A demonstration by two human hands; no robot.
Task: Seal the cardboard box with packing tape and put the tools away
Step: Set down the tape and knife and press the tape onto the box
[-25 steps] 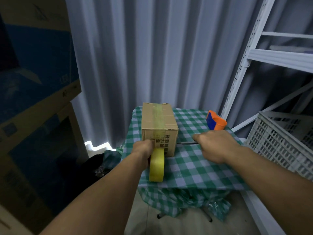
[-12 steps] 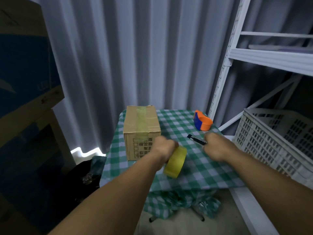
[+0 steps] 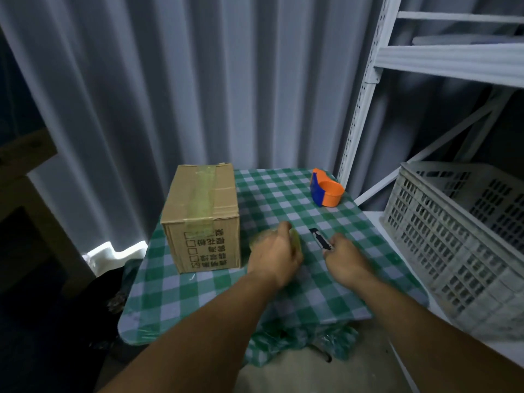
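Observation:
A cardboard box (image 3: 202, 217) stands on the left of a small table with a green checked cloth (image 3: 286, 296); a strip of yellowish tape runs along its top seam and down its front. My left hand (image 3: 273, 255) is closed over the yellow tape roll (image 3: 296, 239), low on the cloth just right of the box; most of the roll is hidden under the hand. My right hand (image 3: 344, 258) grips the end of a dark utility knife (image 3: 320, 239), which points away toward the back.
An orange and blue tape dispenser (image 3: 326, 191) sits at the table's back right corner. A white slotted crate (image 3: 459, 239) rests on a low shelf of the white metal rack (image 3: 365, 89) at right. Grey curtains hang behind; dark stacked boxes stand left.
My left hand has carried the tape roll from the box's front face rightward and down onto the cloth. My right hand moved inward with the knife. The view shifted right.

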